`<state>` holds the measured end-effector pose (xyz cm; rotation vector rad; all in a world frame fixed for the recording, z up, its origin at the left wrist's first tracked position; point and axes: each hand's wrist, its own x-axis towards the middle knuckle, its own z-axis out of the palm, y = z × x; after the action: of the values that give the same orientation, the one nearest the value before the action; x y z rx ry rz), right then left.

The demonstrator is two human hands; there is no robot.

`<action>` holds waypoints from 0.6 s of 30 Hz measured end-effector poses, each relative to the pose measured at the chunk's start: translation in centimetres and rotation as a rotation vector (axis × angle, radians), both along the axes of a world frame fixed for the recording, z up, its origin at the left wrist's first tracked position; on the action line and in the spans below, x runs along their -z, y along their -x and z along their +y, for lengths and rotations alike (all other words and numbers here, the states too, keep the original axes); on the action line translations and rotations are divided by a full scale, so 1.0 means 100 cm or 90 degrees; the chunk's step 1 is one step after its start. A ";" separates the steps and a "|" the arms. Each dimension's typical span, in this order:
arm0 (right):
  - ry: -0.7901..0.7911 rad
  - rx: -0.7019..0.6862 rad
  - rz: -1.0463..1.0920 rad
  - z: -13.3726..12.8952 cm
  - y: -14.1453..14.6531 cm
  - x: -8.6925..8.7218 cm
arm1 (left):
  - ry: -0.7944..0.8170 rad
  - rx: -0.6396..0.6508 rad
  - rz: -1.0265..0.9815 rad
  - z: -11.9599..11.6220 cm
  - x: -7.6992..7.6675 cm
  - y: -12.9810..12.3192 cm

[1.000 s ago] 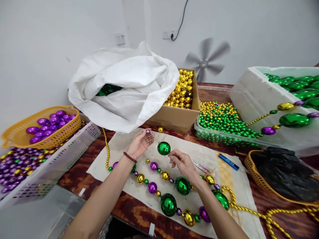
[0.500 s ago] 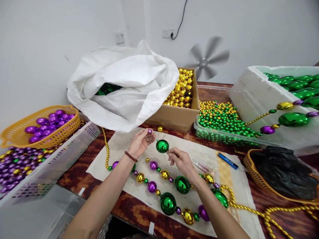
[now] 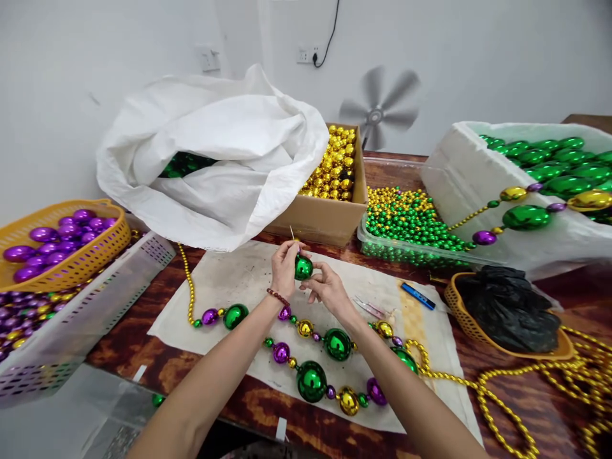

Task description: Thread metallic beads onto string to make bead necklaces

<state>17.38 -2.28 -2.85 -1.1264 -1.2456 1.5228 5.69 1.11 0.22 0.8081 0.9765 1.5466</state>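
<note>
Above the pale cloth (image 3: pixel 215 268), my left hand (image 3: pixel 284 268) is closed in a pinch at the top of a shiny green ball bead (image 3: pixel 303 268). The small purple bead it held is mostly hidden by the fingertips. A thin wire or needle (image 3: pixel 292 233) sticks up from that pinch. My right hand (image 3: pixel 329 290) is closed at the lower right side of the green bead, fingertips against it. Below both hands lie strung beads in green, gold and purple, among them a big green ball (image 3: pixel 312 381) and a gold ball (image 3: pixel 349 401).
Behind the cloth stand a white sack (image 3: pixel 210 210) and a cardboard box (image 3: pixel 315 220) of gold beads. A clear tub (image 3: pixel 411 252) and foam box (image 3: pixel 449 159) are right, a purple-bead basket (image 3: pixel 119 239) left. Tweezers (image 3: pixel 368 307), a blue cutter (image 3: pixel 417 296) and gold chains (image 3: pixel 497 421) lie right.
My hands have come together: the green bead from my right hand now meets the purple bead at my left fingertips. The view has shifted slightly to the right.
</note>
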 end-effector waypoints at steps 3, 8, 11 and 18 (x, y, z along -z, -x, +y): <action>-0.021 -0.031 -0.044 0.003 -0.011 -0.005 | -0.051 -0.008 0.105 0.009 0.001 -0.002; -0.149 0.103 -0.083 0.021 -0.031 -0.032 | -0.150 0.136 0.308 0.012 -0.014 0.014; -0.196 0.122 -0.021 0.030 -0.027 -0.047 | -0.216 0.198 0.440 0.010 -0.025 0.018; -0.187 0.255 0.102 0.032 -0.022 -0.054 | -0.230 0.298 0.542 0.003 -0.029 0.022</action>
<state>19.56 0.97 2.55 -0.9691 -1.0213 1.0692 3.52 1.42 3.09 1.8940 0.9881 0.9590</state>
